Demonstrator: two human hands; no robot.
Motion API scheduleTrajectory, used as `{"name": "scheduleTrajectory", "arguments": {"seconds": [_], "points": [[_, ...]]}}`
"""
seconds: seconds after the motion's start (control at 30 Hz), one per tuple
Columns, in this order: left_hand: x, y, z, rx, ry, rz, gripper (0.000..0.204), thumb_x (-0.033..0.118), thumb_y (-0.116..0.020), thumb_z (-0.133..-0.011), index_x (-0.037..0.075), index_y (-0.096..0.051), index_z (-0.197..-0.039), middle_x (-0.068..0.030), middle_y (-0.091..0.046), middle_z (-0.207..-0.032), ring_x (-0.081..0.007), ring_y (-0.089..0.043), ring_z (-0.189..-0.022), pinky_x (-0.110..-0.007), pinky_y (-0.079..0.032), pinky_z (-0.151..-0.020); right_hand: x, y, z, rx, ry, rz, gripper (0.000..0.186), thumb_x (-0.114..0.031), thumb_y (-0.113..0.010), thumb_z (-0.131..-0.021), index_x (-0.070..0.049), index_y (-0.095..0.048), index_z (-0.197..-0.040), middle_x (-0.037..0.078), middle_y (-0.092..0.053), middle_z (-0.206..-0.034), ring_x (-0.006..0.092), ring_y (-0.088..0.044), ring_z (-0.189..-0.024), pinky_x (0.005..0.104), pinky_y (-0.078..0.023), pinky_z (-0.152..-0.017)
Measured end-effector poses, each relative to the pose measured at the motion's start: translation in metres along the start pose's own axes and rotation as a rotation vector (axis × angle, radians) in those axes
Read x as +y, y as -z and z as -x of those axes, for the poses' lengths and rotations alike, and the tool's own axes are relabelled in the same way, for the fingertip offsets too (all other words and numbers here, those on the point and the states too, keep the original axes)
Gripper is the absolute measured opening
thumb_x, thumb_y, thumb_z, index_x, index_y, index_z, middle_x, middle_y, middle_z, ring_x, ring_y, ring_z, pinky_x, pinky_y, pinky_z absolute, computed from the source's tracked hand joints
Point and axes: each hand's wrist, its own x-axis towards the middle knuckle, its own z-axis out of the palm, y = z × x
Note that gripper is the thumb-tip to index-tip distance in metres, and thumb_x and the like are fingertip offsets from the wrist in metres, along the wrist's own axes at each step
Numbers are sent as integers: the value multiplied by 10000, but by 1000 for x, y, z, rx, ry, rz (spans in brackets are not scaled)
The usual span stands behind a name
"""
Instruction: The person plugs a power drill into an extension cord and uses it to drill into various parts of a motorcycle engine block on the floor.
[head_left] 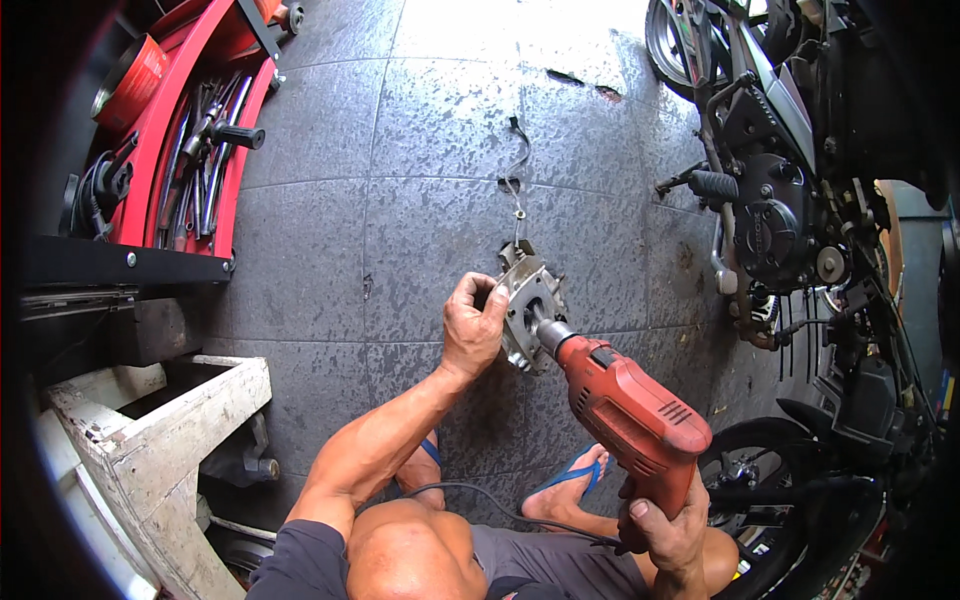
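My right hand [672, 530] is wrapped round the handle of a red corded electric drill [635, 405]. The drill's chuck [555, 335] points away from me into the opening of a grey metal engine cylinder head [522, 295]; the tip of the bit is hidden inside. With fingers and thumb closed on its left edge, my left hand [475, 325] grips this part and keeps it tilted above the floor. A thin cable [520, 190] runs from the part's far end to a dark connector on the tiles.
A partly stripped motorcycle [770, 215] stands along the right. At the left are a red tool tray [232, 150] full of hand tools and a worn whitish wooden stand [185, 425]. The drill's black cord [480, 490] passes between my legs over the grey tiled floor [300, 250].
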Motion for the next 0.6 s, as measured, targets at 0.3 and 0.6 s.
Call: {"name": "scheduleTrajectory", "arguments": {"seconds": [0.3,0.6], "points": [[-1,-2,-5,-17,-38,-6,193,193,-664,-914,11,-605,-883,-37,-610,-726,-115,-565,-697,-326,-487,-648,-9,1,-10,-12,21,-49,703,-256,-786,-782,74,-489,-1327,143,-662,-931,156,-657,-644,272,-550,-558],[-6,4,-7,-55,-38,27,244,253,-666,-945,26,-594,-889,22,-565,-794,-65,-494,-753,-262,-438,-670,-19,3,-8,-40,-17,-39,754,-295,-818,-761,76,-495,-1332,166,-668,-986,170,-671,-685,273,-556,-579]]}}
